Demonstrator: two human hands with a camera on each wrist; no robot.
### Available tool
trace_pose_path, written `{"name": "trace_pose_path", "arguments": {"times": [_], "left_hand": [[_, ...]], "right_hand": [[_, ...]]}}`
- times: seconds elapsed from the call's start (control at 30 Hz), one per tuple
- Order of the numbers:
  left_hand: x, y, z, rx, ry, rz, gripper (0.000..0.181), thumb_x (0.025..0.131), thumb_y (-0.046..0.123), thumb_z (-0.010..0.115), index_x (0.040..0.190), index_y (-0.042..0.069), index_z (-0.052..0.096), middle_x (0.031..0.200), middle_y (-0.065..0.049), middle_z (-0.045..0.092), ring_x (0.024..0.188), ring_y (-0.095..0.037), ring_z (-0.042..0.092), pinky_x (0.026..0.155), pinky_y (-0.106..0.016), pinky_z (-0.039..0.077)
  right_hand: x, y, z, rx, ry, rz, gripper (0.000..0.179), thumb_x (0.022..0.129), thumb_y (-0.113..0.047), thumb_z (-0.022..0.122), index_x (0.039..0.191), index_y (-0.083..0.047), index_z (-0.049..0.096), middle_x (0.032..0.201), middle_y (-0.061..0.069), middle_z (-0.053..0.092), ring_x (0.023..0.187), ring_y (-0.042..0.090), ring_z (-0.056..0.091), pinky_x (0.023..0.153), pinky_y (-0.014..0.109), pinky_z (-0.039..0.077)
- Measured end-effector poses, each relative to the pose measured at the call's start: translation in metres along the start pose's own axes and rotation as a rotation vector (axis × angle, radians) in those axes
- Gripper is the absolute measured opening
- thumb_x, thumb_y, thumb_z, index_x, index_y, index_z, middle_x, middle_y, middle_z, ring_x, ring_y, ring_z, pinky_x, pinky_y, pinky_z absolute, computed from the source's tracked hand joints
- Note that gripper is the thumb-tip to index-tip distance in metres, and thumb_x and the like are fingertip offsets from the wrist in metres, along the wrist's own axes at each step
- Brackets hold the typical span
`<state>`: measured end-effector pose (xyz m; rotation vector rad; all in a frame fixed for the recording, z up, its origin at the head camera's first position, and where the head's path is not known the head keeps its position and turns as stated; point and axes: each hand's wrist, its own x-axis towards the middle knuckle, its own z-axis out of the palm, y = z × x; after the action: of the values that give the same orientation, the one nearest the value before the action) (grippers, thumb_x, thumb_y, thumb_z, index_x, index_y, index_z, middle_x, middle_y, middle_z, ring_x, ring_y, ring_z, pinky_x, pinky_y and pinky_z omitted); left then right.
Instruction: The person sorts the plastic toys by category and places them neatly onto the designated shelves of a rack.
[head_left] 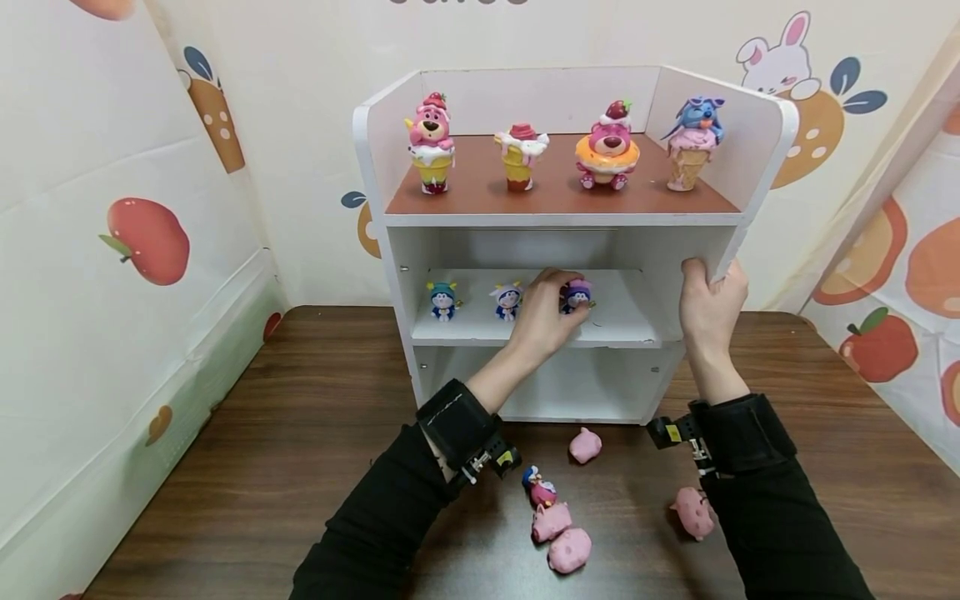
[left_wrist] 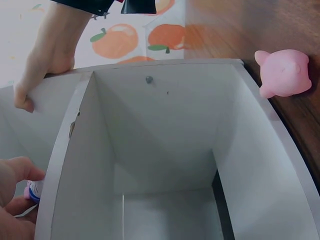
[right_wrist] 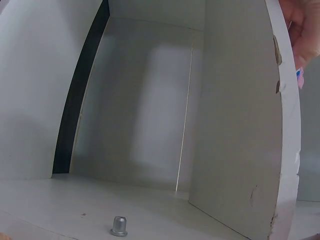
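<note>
On the middle shelf board of a white cabinet, my left hand pinches a small figurine with a purple hat. Part of that figurine is hidden behind the fingers; the left wrist view catches only a sliver of it. To its left stand a white-hatted figurine and a teal-hatted figurine, both upright. My right hand grips the front edge of the cabinet's right side panel, with the thumb on the inner face, as the left wrist view shows.
Several ice-cream-style figurines, including a pink bear and a blue one, line the brown top shelf. Below on the wooden table lie pink pigs and a small blue-and-pink figurine. One pig lies beside the right forearm.
</note>
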<state>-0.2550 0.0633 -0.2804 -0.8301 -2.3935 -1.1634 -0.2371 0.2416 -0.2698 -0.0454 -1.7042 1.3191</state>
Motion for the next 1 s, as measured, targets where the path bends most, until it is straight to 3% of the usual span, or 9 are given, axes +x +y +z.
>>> {"name": "trace_pose_path", "arguments": {"times": [0.3,0.47,0.67,0.77,1.0], "left_hand": [[-0.002,-0.005,0.002,-0.054,0.007,0.035,0.036,0.076,0.009,0.064,0.111,0.0,0.058,0.107,-0.011,0.056,0.097,-0.018,0.053,0.081,-0.018,0.04],[-0.005,-0.006,0.002,-0.092,0.011,0.014,0.046,0.076,0.012,0.066,0.118,0.0,0.052,0.113,-0.012,0.052,0.1,-0.018,0.05,0.082,-0.019,0.04],[-0.014,-0.006,-0.002,-0.076,0.081,-0.001,0.052,0.078,0.018,0.065,0.124,0.001,0.047,0.121,-0.013,0.045,0.11,-0.022,0.045,0.089,-0.027,0.037],[-0.022,-0.004,-0.006,-0.071,0.142,0.042,0.051,0.08,0.018,0.064,0.124,0.001,0.046,0.124,-0.014,0.042,0.115,-0.022,0.04,0.094,-0.03,0.034],[-0.042,0.005,-0.018,-0.102,0.286,0.243,0.042,0.082,0.014,0.062,0.119,-0.003,0.05,0.117,-0.014,0.047,0.11,-0.02,0.043,0.093,-0.028,0.034]], "right_hand": [[0.001,0.001,0.0,0.011,-0.005,-0.023,0.031,0.08,0.002,0.045,0.105,-0.005,0.062,0.102,0.008,0.062,0.093,0.012,0.055,0.079,0.026,0.041],[0.001,0.002,0.0,-0.002,0.008,-0.018,0.03,0.079,0.002,0.045,0.102,-0.005,0.063,0.098,0.005,0.062,0.089,0.011,0.055,0.076,0.025,0.041],[0.0,0.001,0.0,0.002,0.004,-0.007,0.031,0.08,0.001,0.045,0.104,-0.007,0.063,0.099,0.005,0.062,0.09,0.012,0.055,0.076,0.025,0.041],[0.0,0.0,0.0,0.011,-0.009,-0.016,0.032,0.081,0.002,0.044,0.107,-0.007,0.062,0.103,0.006,0.062,0.094,0.012,0.055,0.08,0.026,0.041],[-0.001,0.0,0.001,0.005,0.007,-0.012,0.029,0.08,0.002,0.045,0.102,-0.007,0.063,0.095,0.002,0.062,0.088,0.011,0.055,0.075,0.025,0.041]]}}
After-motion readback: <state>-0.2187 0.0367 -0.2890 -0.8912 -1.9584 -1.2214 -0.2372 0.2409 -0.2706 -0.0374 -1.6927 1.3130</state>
